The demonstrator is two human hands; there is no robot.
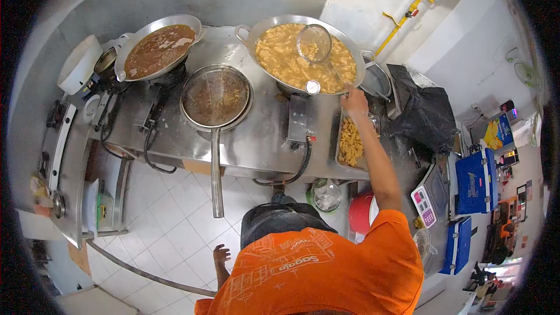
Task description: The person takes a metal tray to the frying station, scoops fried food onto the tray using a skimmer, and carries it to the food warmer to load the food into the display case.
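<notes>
My right hand (354, 103) is closed round the handle of a wire skimmer (314, 44) at the near right rim of a large wok (247, 46). The skimmer's round mesh is over the yellowish, bubbling pieces of food (280, 52) that fill the wok. A round dial thermometer (312, 87) sits at the wok's near edge. Below my right wrist, a metal tray (339, 150) holds golden fried pieces (352, 142). My left hand (221, 254) hangs low beside my body, away from the counter, its fingers apart and nothing in them.
A long-handled strainer (216, 96) rests over a round vessel mid-counter, its handle jutting past the front edge. Another wok (157, 52) with brown liquid stands at back left. On the right are a black plastic bag (423, 108), a scale (424, 205) and blue cool boxes (475, 181).
</notes>
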